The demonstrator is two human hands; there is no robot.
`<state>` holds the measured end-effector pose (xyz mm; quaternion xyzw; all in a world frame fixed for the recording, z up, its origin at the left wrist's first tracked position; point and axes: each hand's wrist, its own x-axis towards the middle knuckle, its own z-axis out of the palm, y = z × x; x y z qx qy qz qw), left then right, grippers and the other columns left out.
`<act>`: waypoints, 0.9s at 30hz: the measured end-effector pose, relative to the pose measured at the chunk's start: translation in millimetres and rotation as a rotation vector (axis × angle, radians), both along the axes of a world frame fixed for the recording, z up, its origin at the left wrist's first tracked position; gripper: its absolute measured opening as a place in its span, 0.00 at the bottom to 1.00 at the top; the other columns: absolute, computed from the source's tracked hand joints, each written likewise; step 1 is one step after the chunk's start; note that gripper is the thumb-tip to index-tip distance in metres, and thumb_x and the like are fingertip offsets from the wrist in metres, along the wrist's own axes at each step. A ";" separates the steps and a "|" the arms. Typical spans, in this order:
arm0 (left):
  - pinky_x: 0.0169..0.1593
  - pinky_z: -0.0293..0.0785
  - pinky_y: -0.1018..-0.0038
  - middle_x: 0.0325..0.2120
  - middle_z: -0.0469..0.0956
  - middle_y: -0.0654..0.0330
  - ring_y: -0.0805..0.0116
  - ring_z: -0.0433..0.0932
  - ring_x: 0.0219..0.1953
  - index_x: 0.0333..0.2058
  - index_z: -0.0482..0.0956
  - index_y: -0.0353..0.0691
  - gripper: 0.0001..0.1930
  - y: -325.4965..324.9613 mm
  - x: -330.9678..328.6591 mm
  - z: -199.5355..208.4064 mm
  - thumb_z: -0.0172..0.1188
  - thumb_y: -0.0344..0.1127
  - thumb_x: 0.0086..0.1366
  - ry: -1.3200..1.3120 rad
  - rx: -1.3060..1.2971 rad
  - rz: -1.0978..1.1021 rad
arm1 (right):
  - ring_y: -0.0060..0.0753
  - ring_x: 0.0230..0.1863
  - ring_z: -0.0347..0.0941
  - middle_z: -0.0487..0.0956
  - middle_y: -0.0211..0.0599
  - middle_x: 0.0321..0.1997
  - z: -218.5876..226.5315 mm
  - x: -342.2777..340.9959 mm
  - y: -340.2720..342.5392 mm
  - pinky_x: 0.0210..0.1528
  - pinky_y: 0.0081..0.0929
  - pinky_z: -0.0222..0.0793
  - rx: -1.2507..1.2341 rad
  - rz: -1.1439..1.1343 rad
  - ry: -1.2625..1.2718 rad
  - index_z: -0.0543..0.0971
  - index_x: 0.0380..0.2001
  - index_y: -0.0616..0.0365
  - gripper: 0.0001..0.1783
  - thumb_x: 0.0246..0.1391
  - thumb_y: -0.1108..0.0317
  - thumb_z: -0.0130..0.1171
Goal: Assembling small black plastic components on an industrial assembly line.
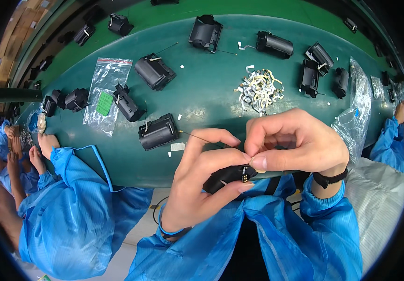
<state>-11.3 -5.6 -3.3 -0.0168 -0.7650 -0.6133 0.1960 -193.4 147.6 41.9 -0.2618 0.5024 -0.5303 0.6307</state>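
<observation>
My left hand (202, 175) grips a black plastic housing (228, 177) close to my chest, with a small gold connector showing at its end. My right hand (292, 140) pinches something tiny between thumb and forefinger right at that connector; the piece itself is hidden by the fingertips. A thin wire pokes out to the left above my left thumb. Both forearms wear blue sleeves, and a black band sits on my right wrist.
Several black housings (158, 132) lie across the green table (202, 93). A heap of white and gold flat cables (259, 90) sits mid-table. Clear plastic bags (106, 89) lie left and right (354, 117). A person in blue (66, 206) works at my left, another sleeve (392, 140) at right.
</observation>
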 end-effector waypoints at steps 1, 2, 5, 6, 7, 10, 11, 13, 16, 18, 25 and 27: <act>0.54 0.74 0.65 0.50 0.76 0.42 0.56 0.74 0.54 0.51 0.76 0.35 0.23 -0.5 -0.5 -0.3 0.75 0.29 0.58 0.023 -0.032 -0.010 | 0.09 0.33 0.71 0.81 0.23 0.33 -1.0 -0.6 -0.4 0.34 0.15 0.65 -0.013 0.029 0.025 0.82 0.42 0.64 0.06 0.67 0.71 0.63; 0.54 0.74 0.65 0.50 0.76 0.42 0.56 0.74 0.54 0.51 0.76 0.35 0.23 -0.4 -0.2 -0.2 0.75 0.29 0.58 0.021 -0.033 -0.009 | 0.09 0.33 0.71 0.81 0.23 0.33 0.4 -0.5 -1.1 0.34 0.15 0.65 -0.014 0.030 0.023 0.82 0.42 0.64 0.06 0.67 0.71 0.63; 0.54 0.74 0.65 0.49 0.77 0.43 0.55 0.74 0.54 0.51 0.77 0.36 0.23 -0.8 -0.7 0.1 0.75 0.30 0.58 0.027 -0.026 -0.011 | 0.08 0.29 0.66 0.78 0.19 0.28 3.3 -0.1 -2.7 0.30 0.16 0.59 0.031 0.045 -0.031 0.82 0.40 0.63 0.05 0.67 0.72 0.63; 0.53 0.74 0.64 0.49 0.77 0.43 0.54 0.74 0.54 0.50 0.77 0.36 0.23 -1.3 -1.1 -0.1 0.75 0.31 0.58 0.033 -0.053 -0.001 | 0.08 0.28 0.65 0.77 0.18 0.27 0.0 0.3 -2.1 0.30 0.17 0.58 0.027 0.047 -0.006 0.82 0.40 0.63 0.05 0.66 0.72 0.63; 0.53 0.74 0.64 0.49 0.77 0.44 0.54 0.74 0.54 0.50 0.78 0.36 0.22 -1.6 -1.3 -0.3 0.75 0.32 0.58 0.038 -0.080 0.008 | 0.08 0.27 0.64 0.76 0.18 0.26 -2.0 0.6 -1.7 0.29 0.17 0.57 0.024 0.050 0.019 0.82 0.40 0.62 0.05 0.66 0.71 0.63; 0.53 0.73 0.63 0.48 0.78 0.44 0.53 0.75 0.53 0.49 0.78 0.37 0.21 1.6 4.4 0.7 0.74 0.33 0.59 -0.040 -0.078 0.076 | 0.08 0.26 0.63 0.75 0.16 0.25 2.6 1.7 -4.0 0.29 0.18 0.56 0.085 0.035 0.003 0.82 0.39 0.62 0.06 0.65 0.70 0.63; 0.53 0.73 0.63 0.48 0.78 0.44 0.53 0.75 0.53 0.49 0.78 0.37 0.21 0.7 4.0 0.8 0.74 0.33 0.59 -0.041 -0.079 0.077 | 0.08 0.26 0.63 0.75 0.16 0.25 2.2 1.7 -4.3 0.29 0.18 0.56 0.084 0.036 0.002 0.82 0.39 0.62 0.06 0.65 0.70 0.63; 0.38 0.78 0.74 0.57 0.69 0.43 0.69 0.81 0.34 0.53 0.80 0.37 0.24 -1.7 2.4 -0.4 0.73 0.21 0.58 0.008 -0.062 0.037 | 0.08 0.27 0.64 0.76 0.18 0.26 0.1 1.8 -4.3 0.29 0.17 0.57 0.106 0.029 -0.003 0.82 0.39 0.62 0.06 0.64 0.71 0.62; 0.38 0.78 0.74 0.56 0.69 0.43 0.69 0.81 0.32 0.53 0.80 0.36 0.22 -2.9 3.3 -0.6 0.72 0.21 0.59 0.000 -0.066 0.037 | 0.10 0.29 0.65 0.76 0.20 0.28 1.0 4.3 -5.1 0.30 0.17 0.58 0.102 -0.015 -0.042 0.82 0.39 0.63 0.06 0.64 0.72 0.61; 0.39 0.79 0.73 0.56 0.70 0.43 0.67 0.81 0.34 0.52 0.80 0.36 0.22 -1.9 2.4 0.0 0.72 0.22 0.59 0.006 -0.062 0.054 | 0.10 0.30 0.66 0.77 0.21 0.29 -4.0 5.4 -4.3 0.31 0.17 0.59 0.093 -0.023 -0.035 0.82 0.39 0.63 0.06 0.64 0.72 0.60; 0.46 0.80 0.67 0.49 0.76 0.44 0.55 0.79 0.49 0.49 0.81 0.35 0.17 6.6 1.1 2.1 0.71 0.23 0.61 -0.024 -0.038 0.175 | 0.12 0.32 0.65 0.75 0.21 0.30 1.8 16.2 -4.6 0.33 0.18 0.59 0.135 -0.124 -0.024 0.78 0.36 0.62 0.05 0.63 0.71 0.56; 0.47 0.79 0.67 0.49 0.76 0.44 0.56 0.79 0.49 0.48 0.81 0.35 0.16 7.0 0.1 -0.4 0.70 0.22 0.61 -0.014 -0.033 0.178 | 0.12 0.32 0.64 0.73 0.21 0.29 -0.1 17.9 -3.0 0.33 0.19 0.58 0.116 -0.125 -0.019 0.78 0.35 0.61 0.05 0.63 0.71 0.57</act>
